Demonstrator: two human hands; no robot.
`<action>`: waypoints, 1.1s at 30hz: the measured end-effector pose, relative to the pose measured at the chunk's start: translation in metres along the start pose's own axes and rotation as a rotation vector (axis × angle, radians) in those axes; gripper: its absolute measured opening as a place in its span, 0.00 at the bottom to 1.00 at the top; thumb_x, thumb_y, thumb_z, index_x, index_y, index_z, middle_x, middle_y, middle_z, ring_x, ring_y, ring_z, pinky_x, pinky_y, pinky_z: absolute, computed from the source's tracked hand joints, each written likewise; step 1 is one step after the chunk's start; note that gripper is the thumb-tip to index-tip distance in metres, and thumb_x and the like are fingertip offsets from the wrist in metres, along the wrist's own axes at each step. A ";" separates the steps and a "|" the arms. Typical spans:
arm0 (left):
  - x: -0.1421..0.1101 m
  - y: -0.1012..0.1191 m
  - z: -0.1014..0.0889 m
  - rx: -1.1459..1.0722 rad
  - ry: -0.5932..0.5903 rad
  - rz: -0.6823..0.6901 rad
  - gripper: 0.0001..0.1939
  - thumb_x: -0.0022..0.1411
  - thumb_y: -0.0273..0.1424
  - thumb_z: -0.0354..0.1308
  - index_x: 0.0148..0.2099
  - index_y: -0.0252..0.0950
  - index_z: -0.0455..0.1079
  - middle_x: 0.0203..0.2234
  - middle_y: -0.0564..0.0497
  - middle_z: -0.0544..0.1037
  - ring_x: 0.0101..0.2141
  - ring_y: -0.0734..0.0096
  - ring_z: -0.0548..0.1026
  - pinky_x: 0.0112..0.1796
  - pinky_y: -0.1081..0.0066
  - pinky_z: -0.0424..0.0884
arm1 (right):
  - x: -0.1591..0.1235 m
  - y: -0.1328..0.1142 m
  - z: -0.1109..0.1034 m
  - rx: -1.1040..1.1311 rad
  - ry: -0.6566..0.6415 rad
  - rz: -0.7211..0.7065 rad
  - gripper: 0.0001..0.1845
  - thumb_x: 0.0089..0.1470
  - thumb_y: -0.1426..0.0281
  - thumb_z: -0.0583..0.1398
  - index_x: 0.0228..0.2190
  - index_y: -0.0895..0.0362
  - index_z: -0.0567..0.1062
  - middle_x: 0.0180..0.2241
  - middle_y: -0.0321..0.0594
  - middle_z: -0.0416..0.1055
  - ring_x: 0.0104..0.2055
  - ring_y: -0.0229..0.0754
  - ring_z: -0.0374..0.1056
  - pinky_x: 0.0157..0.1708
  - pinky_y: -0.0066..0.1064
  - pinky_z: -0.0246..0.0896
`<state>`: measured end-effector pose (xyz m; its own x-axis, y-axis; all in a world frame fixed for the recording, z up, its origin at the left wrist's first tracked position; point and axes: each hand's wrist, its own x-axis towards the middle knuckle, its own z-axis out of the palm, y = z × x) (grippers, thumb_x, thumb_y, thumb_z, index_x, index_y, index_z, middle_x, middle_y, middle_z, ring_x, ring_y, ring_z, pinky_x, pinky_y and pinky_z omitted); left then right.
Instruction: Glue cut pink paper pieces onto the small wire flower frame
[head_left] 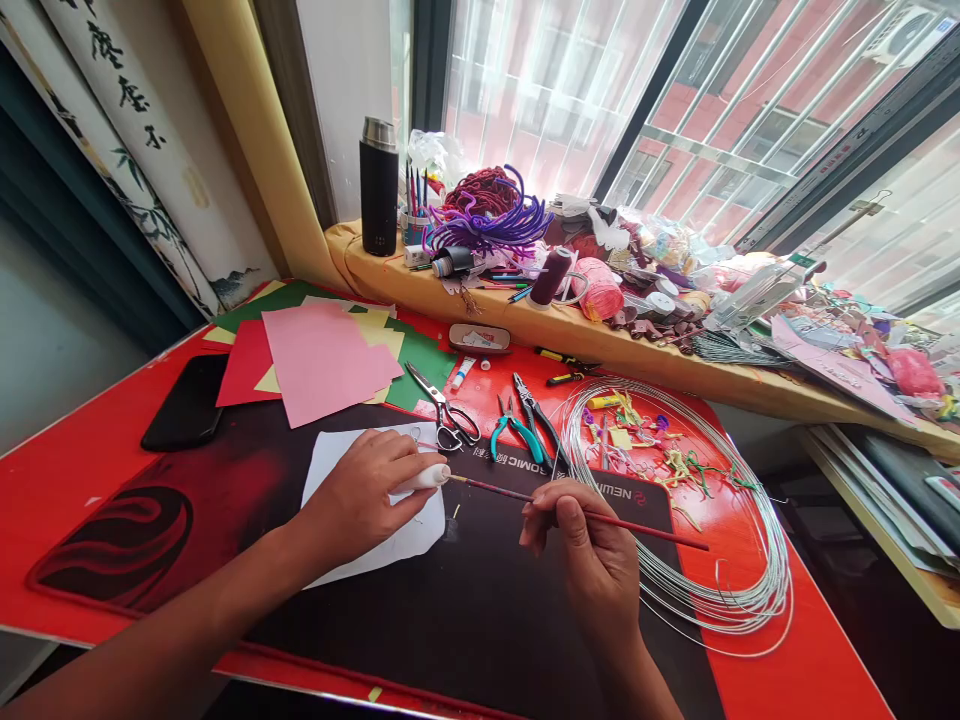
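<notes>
My left hand (379,480) is closed round a small white rounded object (424,478), most of it hidden by the fingers; I cannot tell its kind. A slim paintbrush (491,488) with a dark red handle is pinched in my right hand (589,545). Its tip meets the right end of the white object, or lies very close to it. Under my left hand lies a sheet of white paper (412,545) on the black desk mat (360,635). Just beyond are scissors (442,408), teal-handled pliers (517,430) and black-handled pliers (541,415).
A large wire coil (776,580) rings coloured scraps at right. A black phone (184,400) and coloured paper sheets (322,350) lie at back left. A small tube (463,373) is behind the scissors. Along the sill stand a black flask (379,190) and purple pipe cleaners (487,225).
</notes>
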<state>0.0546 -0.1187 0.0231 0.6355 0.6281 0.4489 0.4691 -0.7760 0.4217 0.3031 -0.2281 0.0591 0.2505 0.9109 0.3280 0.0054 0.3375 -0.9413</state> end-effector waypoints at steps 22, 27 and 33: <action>0.002 -0.005 -0.005 0.090 0.011 0.057 0.11 0.75 0.31 0.59 0.56 0.43 0.79 0.37 0.51 0.79 0.39 0.62 0.74 0.42 0.60 0.63 | 0.000 -0.002 -0.004 0.001 0.031 0.018 0.16 0.73 0.60 0.63 0.35 0.56 0.84 0.31 0.40 0.78 0.24 0.39 0.76 0.22 0.28 0.69; 0.000 -0.001 0.000 0.053 0.005 0.055 0.12 0.76 0.32 0.57 0.56 0.43 0.78 0.38 0.50 0.80 0.41 0.61 0.75 0.45 0.60 0.64 | 0.002 -0.002 0.001 -0.009 0.054 0.034 0.16 0.72 0.59 0.64 0.35 0.56 0.84 0.28 0.39 0.79 0.23 0.39 0.75 0.21 0.29 0.69; -0.003 0.003 0.001 -0.043 -0.049 0.007 0.12 0.76 0.33 0.58 0.57 0.45 0.78 0.37 0.52 0.78 0.39 0.64 0.75 0.47 0.61 0.66 | 0.004 0.000 -0.001 -0.059 0.071 -0.028 0.14 0.73 0.63 0.63 0.36 0.55 0.84 0.28 0.39 0.79 0.23 0.39 0.76 0.22 0.29 0.70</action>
<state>0.0546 -0.1230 0.0227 0.6684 0.6185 0.4132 0.4384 -0.7764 0.4529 0.3054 -0.2245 0.0606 0.3173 0.8816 0.3495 0.0701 0.3457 -0.9357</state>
